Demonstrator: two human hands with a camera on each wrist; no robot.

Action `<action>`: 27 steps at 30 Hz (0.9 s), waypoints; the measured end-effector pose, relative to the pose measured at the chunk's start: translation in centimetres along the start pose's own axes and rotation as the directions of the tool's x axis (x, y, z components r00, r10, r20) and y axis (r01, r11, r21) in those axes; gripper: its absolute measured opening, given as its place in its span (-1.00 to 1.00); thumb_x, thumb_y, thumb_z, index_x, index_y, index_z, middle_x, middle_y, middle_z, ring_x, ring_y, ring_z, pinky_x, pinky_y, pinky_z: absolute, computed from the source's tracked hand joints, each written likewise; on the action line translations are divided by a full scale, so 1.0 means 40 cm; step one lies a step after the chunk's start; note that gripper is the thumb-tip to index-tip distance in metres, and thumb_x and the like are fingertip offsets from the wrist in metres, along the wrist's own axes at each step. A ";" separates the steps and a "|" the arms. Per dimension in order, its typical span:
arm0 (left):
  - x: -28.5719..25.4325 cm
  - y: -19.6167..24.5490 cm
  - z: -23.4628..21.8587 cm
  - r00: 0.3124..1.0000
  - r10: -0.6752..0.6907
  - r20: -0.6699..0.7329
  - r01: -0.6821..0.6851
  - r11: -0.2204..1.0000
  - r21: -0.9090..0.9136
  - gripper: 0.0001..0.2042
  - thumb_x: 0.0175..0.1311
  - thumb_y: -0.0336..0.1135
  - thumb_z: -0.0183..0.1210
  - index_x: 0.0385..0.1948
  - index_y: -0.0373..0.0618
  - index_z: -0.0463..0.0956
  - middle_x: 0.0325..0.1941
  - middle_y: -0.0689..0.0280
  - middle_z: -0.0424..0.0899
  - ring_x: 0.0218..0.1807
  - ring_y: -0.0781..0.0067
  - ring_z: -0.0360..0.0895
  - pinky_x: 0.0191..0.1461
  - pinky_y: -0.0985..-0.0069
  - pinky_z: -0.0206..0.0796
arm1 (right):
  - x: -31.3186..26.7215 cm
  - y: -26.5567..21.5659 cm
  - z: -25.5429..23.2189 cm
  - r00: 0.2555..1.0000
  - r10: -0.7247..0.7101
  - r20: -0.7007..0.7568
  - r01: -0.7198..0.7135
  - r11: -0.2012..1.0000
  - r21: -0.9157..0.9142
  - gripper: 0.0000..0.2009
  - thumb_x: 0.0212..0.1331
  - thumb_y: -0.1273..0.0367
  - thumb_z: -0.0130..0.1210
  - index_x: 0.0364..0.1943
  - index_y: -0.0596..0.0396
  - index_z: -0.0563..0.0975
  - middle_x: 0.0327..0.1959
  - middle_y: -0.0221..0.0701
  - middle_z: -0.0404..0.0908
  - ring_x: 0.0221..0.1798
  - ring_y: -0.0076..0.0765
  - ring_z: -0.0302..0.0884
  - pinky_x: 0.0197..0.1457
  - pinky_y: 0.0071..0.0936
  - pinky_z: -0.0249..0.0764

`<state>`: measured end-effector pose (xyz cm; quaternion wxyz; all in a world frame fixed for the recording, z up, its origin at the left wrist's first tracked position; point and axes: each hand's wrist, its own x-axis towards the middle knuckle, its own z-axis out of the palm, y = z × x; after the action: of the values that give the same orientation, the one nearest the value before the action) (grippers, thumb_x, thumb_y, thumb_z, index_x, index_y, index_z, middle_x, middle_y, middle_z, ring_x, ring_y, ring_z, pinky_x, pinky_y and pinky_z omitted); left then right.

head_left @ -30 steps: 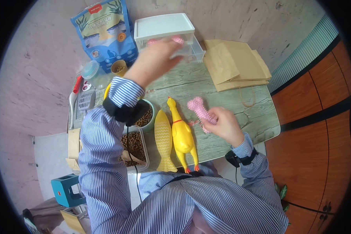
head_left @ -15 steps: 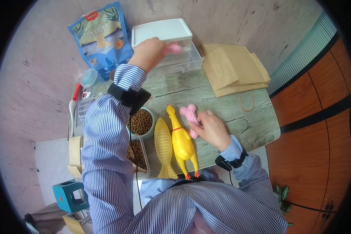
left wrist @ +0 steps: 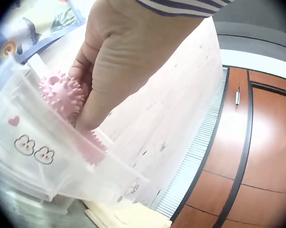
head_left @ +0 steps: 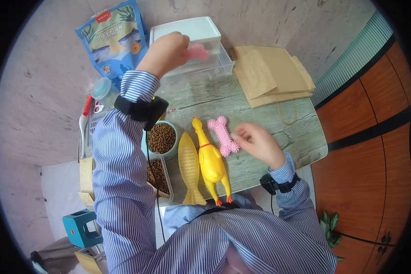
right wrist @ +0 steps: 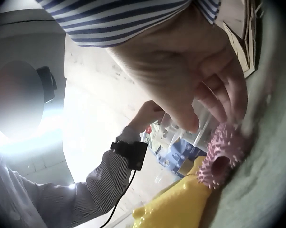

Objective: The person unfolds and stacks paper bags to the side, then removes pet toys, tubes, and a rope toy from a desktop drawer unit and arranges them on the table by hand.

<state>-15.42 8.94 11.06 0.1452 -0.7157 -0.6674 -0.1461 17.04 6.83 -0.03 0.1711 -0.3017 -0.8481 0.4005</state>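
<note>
In the head view my left hand point(head_left: 164, 54) holds a pink spiky bone toy point(head_left: 197, 53) over the pulled-out clear drawer point(head_left: 224, 68) at the back. The left wrist view shows its thumb and fingers around the toy's middle, behind the drawer wall with bunny pictures point(left wrist: 34, 151). A second pink spiky bone toy point(head_left: 223, 136) lies on the table. Beside its right edge is my right hand point(head_left: 260, 142), fingers loosely bent with nothing between them. Left of that toy lies a yellow rubber chicken point(head_left: 213, 163), and beyond it a yellow fish-shaped toy point(head_left: 188, 162).
A kibble bowl point(head_left: 176, 142) and a clear kibble tub point(head_left: 170, 182) stand left of the fish. Brown paper bags point(head_left: 274, 75) lie back right. A blue food bag point(head_left: 116, 43), a lidded jar point(head_left: 102, 89) and a red-and-white tool point(head_left: 84, 119) are at the left.
My left hand has taken a pink bone toy from the drawer area and moved left with it. The right hand has set the other bone beside the chicken and let go.
</note>
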 end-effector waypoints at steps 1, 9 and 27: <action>-0.007 0.004 -0.017 0.999 0.044 -0.017 -0.044 0.999 -0.013 -0.80 -0.01 -0.35 0.24 -0.36 -0.24 0.61 -0.38 0.08 0.60 -0.28 -0.02 0.56 -0.14 0.25 0.43 | -0.003 -0.001 -0.014 1.000 0.005 -0.019 -0.003 0.996 0.091 -0.70 0.21 0.26 0.18 -0.20 0.28 0.53 -0.31 -0.18 0.63 -0.31 -0.28 0.63 -0.26 -0.42 0.52; -0.057 0.135 -0.133 0.975 0.200 -0.094 -0.204 0.978 -0.035 -0.80 -0.02 -0.34 0.30 -0.36 -0.20 0.57 -0.28 0.16 0.60 -0.16 0.07 0.55 -0.08 0.29 0.41 | -0.020 -0.006 -0.087 0.982 0.032 -0.184 0.064 0.867 0.495 -0.72 0.39 0.29 -0.02 0.00 0.23 0.45 -0.19 -0.35 0.60 -0.20 -0.51 0.58 -0.17 -0.60 0.53; -0.181 0.371 -0.062 0.881 0.434 0.190 -0.271 0.790 -0.550 -0.64 0.14 -0.18 0.25 -0.10 -0.19 0.50 -0.11 0.13 0.57 -0.07 0.05 0.54 -0.02 0.26 0.42 | -0.269 0.100 -0.012 0.955 0.285 0.088 -0.241 0.562 0.791 -0.79 0.31 0.46 0.06 -0.04 0.24 0.40 -0.14 -0.36 0.54 -0.08 -0.58 0.49 -0.01 -0.58 0.44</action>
<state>-1.14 0.34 10.23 -0.1285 -0.8548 -0.4718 -0.1736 26.95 2.13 -3.38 0.2466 -0.3267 -0.5224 0.7480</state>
